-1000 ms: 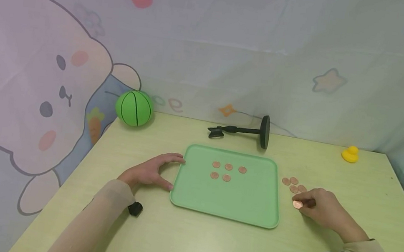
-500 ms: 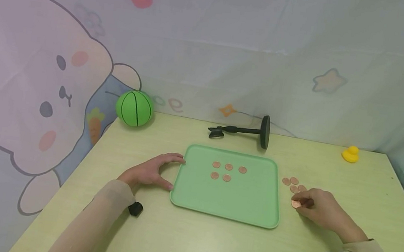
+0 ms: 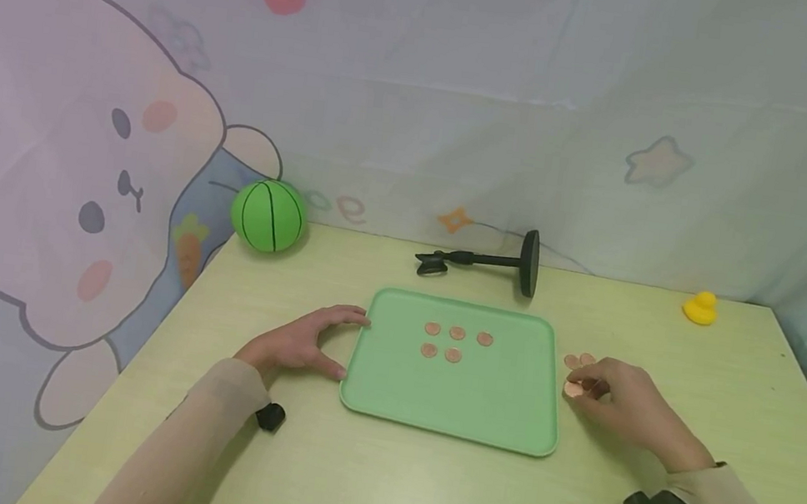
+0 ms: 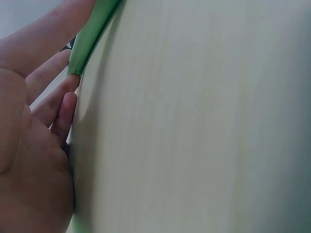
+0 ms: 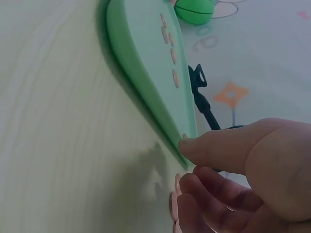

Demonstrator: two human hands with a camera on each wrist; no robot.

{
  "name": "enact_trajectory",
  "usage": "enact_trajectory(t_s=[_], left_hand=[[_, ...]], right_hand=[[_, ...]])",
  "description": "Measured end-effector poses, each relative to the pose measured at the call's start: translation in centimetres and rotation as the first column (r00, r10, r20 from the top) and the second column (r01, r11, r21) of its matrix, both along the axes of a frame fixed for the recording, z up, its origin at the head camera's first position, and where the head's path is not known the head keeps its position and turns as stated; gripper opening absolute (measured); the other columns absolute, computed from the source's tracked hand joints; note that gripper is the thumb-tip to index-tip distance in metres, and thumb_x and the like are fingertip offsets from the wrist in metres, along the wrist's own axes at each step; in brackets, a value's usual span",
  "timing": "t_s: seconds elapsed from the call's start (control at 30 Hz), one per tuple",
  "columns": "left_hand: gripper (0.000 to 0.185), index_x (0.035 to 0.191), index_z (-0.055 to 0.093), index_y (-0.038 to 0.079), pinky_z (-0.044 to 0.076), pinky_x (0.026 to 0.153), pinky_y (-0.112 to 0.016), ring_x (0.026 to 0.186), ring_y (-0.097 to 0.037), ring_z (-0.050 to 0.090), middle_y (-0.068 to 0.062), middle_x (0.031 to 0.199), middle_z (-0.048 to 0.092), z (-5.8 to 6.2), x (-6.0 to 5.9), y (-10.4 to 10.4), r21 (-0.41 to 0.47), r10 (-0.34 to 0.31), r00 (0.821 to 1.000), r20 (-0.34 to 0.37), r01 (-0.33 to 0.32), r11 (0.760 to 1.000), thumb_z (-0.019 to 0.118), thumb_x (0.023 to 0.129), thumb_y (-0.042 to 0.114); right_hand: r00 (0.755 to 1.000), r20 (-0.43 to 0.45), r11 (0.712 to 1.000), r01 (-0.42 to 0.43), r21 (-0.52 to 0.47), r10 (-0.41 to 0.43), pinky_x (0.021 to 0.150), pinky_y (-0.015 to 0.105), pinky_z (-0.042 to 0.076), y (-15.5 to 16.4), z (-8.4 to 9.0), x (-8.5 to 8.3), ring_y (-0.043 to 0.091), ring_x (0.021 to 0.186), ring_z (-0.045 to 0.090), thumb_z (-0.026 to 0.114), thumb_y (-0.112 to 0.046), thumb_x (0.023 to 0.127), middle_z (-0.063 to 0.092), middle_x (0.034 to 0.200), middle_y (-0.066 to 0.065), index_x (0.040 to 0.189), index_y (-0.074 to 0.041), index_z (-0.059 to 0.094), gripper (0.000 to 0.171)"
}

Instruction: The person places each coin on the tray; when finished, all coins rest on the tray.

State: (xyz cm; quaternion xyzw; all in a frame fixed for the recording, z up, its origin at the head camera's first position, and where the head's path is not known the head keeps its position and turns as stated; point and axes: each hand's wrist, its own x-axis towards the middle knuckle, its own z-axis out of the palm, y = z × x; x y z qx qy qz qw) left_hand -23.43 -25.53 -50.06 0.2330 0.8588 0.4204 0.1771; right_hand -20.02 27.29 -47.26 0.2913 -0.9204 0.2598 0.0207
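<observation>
My right hand (image 3: 622,403) pinches a copper coin (image 3: 572,390) between thumb and fingertips, just outside the right edge of a green tray (image 3: 482,413). Behind its fingers lie loose coins (image 3: 571,362) on the table; the hand hides part of this group. In the right wrist view only a thin edge of the pinched coin (image 5: 185,136) shows above the thumb. On the tray are two rows of coins (image 3: 456,333), three at the back and two in front. My left hand (image 3: 297,346) touches the tray's left rim, thumb and fingers spread.
Along the back of the pale table (image 3: 411,497) stand a green ball (image 3: 268,216) at the left and a yellow rubber duck (image 3: 700,309) at the right. A black stand (image 3: 485,260) lies on its side behind the tray. A printed cloth (image 3: 422,103) hangs behind.
My right hand has moved left and slightly away from me with the coin, closer to the tray's right edge. The left hand and the tray have stayed put.
</observation>
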Motion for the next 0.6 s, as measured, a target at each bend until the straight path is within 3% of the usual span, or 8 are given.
enact_trajectory(t_s=[0.23, 0.6], left_hand=[[0.084, 0.15, 0.057, 0.025, 0.013, 0.129, -0.059, 0.159, -0.032, 0.022, -0.003, 0.167, 0.037, 0.1, 0.1, 0.0, 0.005, 0.002, 1.0, 0.002, -0.002, 1.0, 0.097, 0.075, 0.024], [0.084, 0.149, 0.058, 0.025, 0.013, 0.129, -0.058, 0.159, -0.032, 0.023, -0.003, 0.167, 0.038, 0.0, 0.1, 0.0, 0.004, 0.002, 1.0, -0.001, -0.002, 1.0, 0.097, 0.075, 0.023]], right_hand=[[1.0, 0.015, 0.999, -0.027, -0.031, 0.027, 0.072, 0.033, 0.059, -1.9, 0.6, -0.5, 0.009, 0.08, 0.066, 0.079, -0.011, 0.095, 0.073, 0.095, -0.002, 0.107, -0.006, 0.079, 0.013], [0.996, 0.066, 0.997, -0.063, -0.047, 0.066, 0.072, 0.035, 0.058, -5.6, 1.5, -1.3, 0.01, 0.081, 0.067, 0.079, -0.011, 0.095, 0.074, 0.097, 0.001, 0.106, -0.006, 0.08, 0.013]])
